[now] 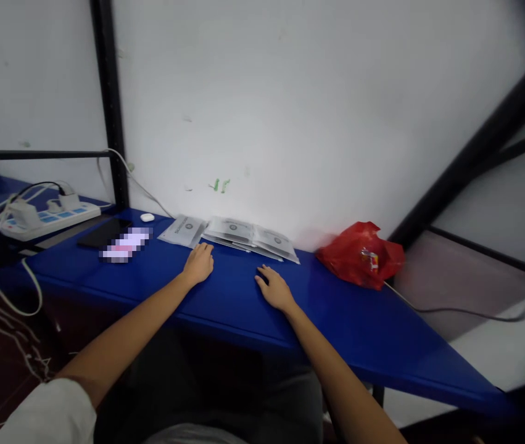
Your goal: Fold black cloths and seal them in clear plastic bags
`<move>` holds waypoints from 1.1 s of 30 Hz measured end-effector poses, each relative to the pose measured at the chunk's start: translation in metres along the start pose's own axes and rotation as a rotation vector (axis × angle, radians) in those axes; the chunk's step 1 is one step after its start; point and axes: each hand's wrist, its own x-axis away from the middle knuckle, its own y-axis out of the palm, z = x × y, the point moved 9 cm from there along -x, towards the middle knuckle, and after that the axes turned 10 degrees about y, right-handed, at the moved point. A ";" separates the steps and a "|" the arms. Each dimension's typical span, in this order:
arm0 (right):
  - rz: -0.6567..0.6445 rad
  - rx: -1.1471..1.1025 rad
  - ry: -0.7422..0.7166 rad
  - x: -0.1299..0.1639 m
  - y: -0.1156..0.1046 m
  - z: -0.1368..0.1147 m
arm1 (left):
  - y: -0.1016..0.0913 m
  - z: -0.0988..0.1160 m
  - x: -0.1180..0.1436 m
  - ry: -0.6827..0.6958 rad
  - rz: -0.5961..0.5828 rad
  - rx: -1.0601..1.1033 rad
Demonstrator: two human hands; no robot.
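Observation:
My left hand (198, 264) rests palm down on the blue desk (234, 296), its fingers laid forward and holding nothing. Its fingertips are close to a flat, pale plastic packet (183, 230) with dark print. To the right of that packet, along the wall, lie a middle packet (229, 229) and a right packet (275, 240), overlapping, both with a round dark mark. My right hand (275, 288) is on the desk in front of the right packet, apart from it. Its thumb is spread from the fingers, and nothing is in it.
A crumpled red plastic bag (359, 256) sits at the right, with a cable behind it. On the left are a white earbud case (147, 217), a blurred-out phone (126, 245), a black flat object (102, 233) and a power strip (53, 220) with plugs. Black metal posts (109, 105) frame the desk.

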 end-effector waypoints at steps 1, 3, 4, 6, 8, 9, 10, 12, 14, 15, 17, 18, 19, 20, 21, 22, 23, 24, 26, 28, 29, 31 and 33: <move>0.003 0.000 -0.003 -0.001 0.000 0.000 | -0.003 -0.007 -0.001 -0.035 0.018 -0.017; 0.006 0.000 -0.010 -0.002 0.001 0.000 | -0.008 -0.023 -0.004 -0.113 0.041 -0.047; 0.007 0.001 -0.013 -0.002 0.001 0.001 | -0.009 -0.032 -0.005 -0.155 0.045 -0.060; 0.014 0.000 -0.021 -0.004 0.001 0.001 | -0.010 -0.049 -0.006 -0.236 0.037 -0.078; 0.025 -0.002 -0.026 -0.005 0.002 0.002 | -0.008 -0.063 -0.008 -0.299 0.013 -0.088; 0.028 -0.003 -0.027 -0.005 0.002 0.003 | -0.007 -0.068 -0.009 -0.318 -0.001 -0.091; 0.030 -0.004 -0.027 -0.006 0.003 0.003 | -0.006 -0.072 -0.010 -0.330 -0.014 -0.095; 0.032 0.001 -0.027 -0.007 0.004 0.004 | -0.006 -0.075 -0.012 -0.338 -0.039 -0.105; 0.033 0.009 -0.031 -0.007 0.004 0.005 | -0.007 -0.075 -0.015 -0.327 -0.066 -0.115; 0.034 0.012 -0.033 -0.007 0.005 0.005 | -0.007 -0.073 -0.017 -0.317 -0.080 -0.119; 0.037 0.014 -0.035 -0.008 0.005 0.005 | -0.008 -0.069 -0.021 -0.299 -0.110 -0.123; 0.038 0.011 -0.034 -0.008 0.005 0.006 | -0.008 -0.068 -0.023 -0.293 -0.124 -0.125; 0.038 0.008 -0.032 -0.008 0.005 0.006 | -0.008 -0.067 -0.025 -0.292 -0.138 -0.126; 0.038 0.005 -0.029 -0.009 0.005 0.007 | -0.007 -0.066 -0.027 -0.292 -0.151 -0.127; 0.037 0.005 -0.028 -0.009 0.005 0.007 | -0.007 -0.066 -0.028 -0.291 -0.164 -0.128; 0.035 0.006 -0.027 -0.009 0.005 0.007 | -0.006 -0.065 -0.030 -0.288 -0.177 -0.130; 0.033 0.009 -0.026 -0.008 0.005 0.006 | -0.004 -0.064 -0.031 -0.284 -0.188 -0.131; 0.031 0.011 -0.024 -0.008 0.005 0.006 | -0.003 -0.063 -0.032 -0.278 -0.198 -0.133; 0.030 0.015 -0.022 -0.008 0.005 0.005 | -0.002 -0.060 -0.034 -0.269 -0.217 -0.138; 0.027 0.015 -0.023 -0.007 0.004 0.004 | -0.003 -0.058 -0.033 -0.269 -0.231 -0.147; 0.027 0.015 -0.025 -0.006 0.004 0.004 | -0.004 -0.057 -0.033 -0.271 -0.236 -0.153; 0.030 0.014 -0.028 -0.006 0.003 0.003 | -0.006 -0.054 -0.031 -0.274 -0.240 -0.164; 0.033 0.011 -0.029 -0.007 0.003 0.004 | -0.010 -0.050 -0.027 -0.280 -0.237 -0.179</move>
